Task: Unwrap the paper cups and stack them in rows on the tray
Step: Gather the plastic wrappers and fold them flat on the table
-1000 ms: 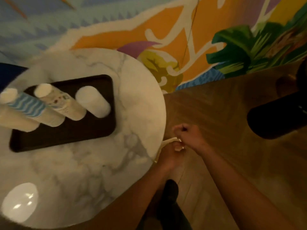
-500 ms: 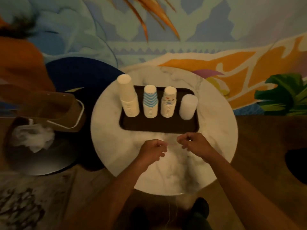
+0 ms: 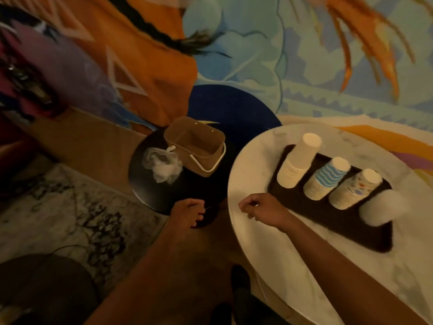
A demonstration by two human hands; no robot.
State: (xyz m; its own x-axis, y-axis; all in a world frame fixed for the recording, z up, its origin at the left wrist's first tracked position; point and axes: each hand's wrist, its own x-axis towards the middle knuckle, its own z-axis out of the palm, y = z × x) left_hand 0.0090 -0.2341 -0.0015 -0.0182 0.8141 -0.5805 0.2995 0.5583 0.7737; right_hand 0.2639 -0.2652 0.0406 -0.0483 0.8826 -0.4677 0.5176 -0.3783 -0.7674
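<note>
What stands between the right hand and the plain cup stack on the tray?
Nothing visible. The right hand is above the marble table at its edge, close to the tray; only bare marble and tray lie between it and the plain cup stack.

Blur smears the white cup stack [image 3: 384, 210] on your tray [image 3: 351, 233]; whether your curled left hand [image 3: 186, 213] holds anything is unreadable.

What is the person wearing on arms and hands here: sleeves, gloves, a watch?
Both forearms are bare, no sleeve edge in view. The left hand and right hand are ungloved; no watch or bracelet shows at either wrist. A small bright glint on the right hand is too blurred to name.
</note>
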